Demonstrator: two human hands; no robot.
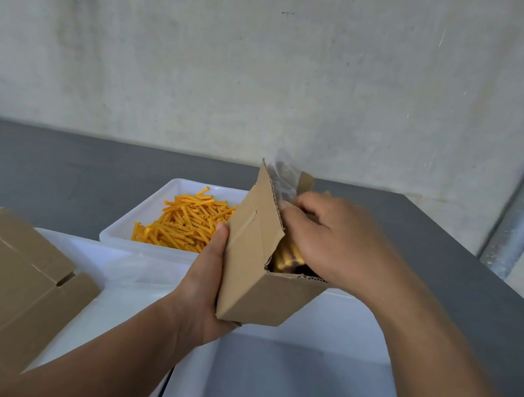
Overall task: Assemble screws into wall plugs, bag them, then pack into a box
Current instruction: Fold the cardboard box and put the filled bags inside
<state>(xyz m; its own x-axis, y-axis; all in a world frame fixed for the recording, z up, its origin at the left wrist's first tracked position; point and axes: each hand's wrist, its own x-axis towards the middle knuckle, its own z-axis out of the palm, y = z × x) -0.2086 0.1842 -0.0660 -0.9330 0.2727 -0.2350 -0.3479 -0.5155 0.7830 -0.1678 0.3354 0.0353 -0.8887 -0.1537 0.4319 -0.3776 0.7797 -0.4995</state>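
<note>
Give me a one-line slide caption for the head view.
Left hand holds a small cardboard box while the right hand tucks a bag of plugs into it.

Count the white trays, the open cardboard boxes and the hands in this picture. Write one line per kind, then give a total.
White trays: 3 (far tray, near left tray, near right tray)
Open cardboard boxes: 1 (cardboard box, gripped from below)
Hands: 2 (left hand, right hand)
Total: 6

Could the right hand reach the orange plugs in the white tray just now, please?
Probably not directly: the right hand reaches into the box, which the left hand holds before the tray.
</note>
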